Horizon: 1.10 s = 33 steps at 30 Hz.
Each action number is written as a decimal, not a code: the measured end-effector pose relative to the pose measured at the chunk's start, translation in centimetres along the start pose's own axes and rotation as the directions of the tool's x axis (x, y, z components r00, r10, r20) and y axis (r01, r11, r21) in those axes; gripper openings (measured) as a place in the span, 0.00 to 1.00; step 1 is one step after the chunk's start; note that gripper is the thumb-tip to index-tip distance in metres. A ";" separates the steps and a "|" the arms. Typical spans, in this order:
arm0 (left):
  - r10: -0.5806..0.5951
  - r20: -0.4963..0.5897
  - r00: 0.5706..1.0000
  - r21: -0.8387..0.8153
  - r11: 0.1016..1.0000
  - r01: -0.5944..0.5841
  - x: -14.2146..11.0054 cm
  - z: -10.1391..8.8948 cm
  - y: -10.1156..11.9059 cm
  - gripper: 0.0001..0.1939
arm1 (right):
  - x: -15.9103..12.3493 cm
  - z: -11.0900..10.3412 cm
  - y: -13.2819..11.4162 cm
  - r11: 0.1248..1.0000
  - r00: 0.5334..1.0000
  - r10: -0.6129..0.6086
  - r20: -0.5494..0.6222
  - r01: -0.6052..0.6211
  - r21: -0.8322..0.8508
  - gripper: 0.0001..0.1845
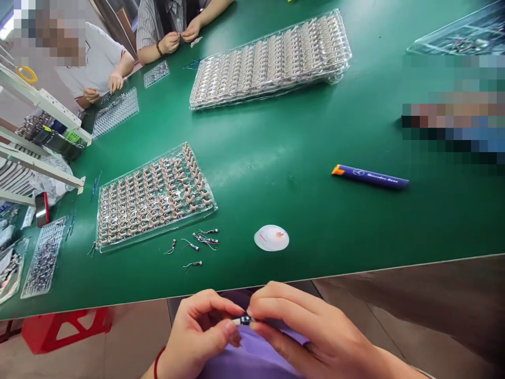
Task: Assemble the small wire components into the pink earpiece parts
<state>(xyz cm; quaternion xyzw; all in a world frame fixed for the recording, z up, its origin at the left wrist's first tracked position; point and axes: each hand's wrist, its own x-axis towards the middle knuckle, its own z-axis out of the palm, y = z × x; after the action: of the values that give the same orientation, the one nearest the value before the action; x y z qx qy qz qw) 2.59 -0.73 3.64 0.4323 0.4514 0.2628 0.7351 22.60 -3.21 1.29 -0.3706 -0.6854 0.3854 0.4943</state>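
My left hand (pixel 201 329) and my right hand (pixel 303 329) meet below the table's near edge, over my lap. Both pinch one tiny dark component (pixel 245 319) between their fingertips. A red cord circles my left wrist. On the green table (pixel 315 210) just ahead lie several small wired components (pixel 199 243), loose beside a clear tray (pixel 152 197) filled with rows of pinkish parts. A small white dish (pixel 271 238) sits to the right of them.
A stack of clear trays (pixel 272 60) with similar parts lies at the far middle. A blue pen-like tube (pixel 371 177) rests at right. Two other people work at the far left corner over small trays (pixel 117 111). White shelving (pixel 39 131) and a red stool (pixel 65 326) stand at left.
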 end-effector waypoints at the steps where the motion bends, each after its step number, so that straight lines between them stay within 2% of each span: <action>1: -0.008 0.013 1.000 0.032 0.999 0.007 0.0 0.1 0.2 0.09 | 0.0 0.0 0.0 1.000 1.000 0.006 0.008 -0.006 0.007 0.07; 4: 0.015 0.024 1.000 0.167 0.986 -0.019 0.2 0.5 0.5 0.07 | -0.1 -0.1 0.0 1.000 1.000 0.018 0.007 -0.018 0.014 0.08; 6: 0.147 -0.003 0.989 0.333 0.933 -0.138 0.3 0.8 0.7 0.04 | -0.1 0.0 0.1 1.000 0.999 0.029 -0.014 -0.029 -0.001 0.09; 9: 0.408 0.018 0.913 0.571 0.745 -0.344 0.4 1.3 0.9 0.06 | -0.1 0.2 0.2 0.998 0.997 0.054 -0.055 -0.056 -0.038 0.09; 11: 0.518 0.064 0.853 0.660 0.619 -0.425 0.3 1.6 1.1 0.07 | -0.1 0.4 0.2 0.995 0.994 0.073 -0.079 -0.078 -0.057 0.09; 15: 0.629 0.142 0.764 0.746 0.439 -0.500 0.1 1.9 1.2 0.08 | 0.0 0.6 0.0 0.991 0.989 0.113 -0.094 -0.119 -0.068 0.09; 21: 0.726 0.230 0.648 0.800 0.238 -0.551 0.0 1.9 0.9 0.11 | 0.6 0.7 -0.4 0.989 0.986 0.129 -0.103 -0.135 -0.058 0.09; 24: 0.733 0.245 0.634 0.806 0.210 -0.554 0.0 1.9 0.7 0.12 | 0.6 0.8 -0.5 0.989 0.986 0.132 -0.102 -0.138 -0.056 0.09; 33: 0.729 0.222 0.648 0.803 0.241 -0.546 0.0 1.8 0.6 0.11 | 0.2 0.6 -0.1 0.989 0.988 0.141 -0.057 -0.143 -0.036 0.09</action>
<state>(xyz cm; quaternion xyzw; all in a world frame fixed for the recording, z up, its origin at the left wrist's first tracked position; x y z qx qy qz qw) 4.16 -1.18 4.54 0.8353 0.3707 0.3394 0.2229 21.94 -3.14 1.35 -0.4386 -0.6513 0.3956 0.4764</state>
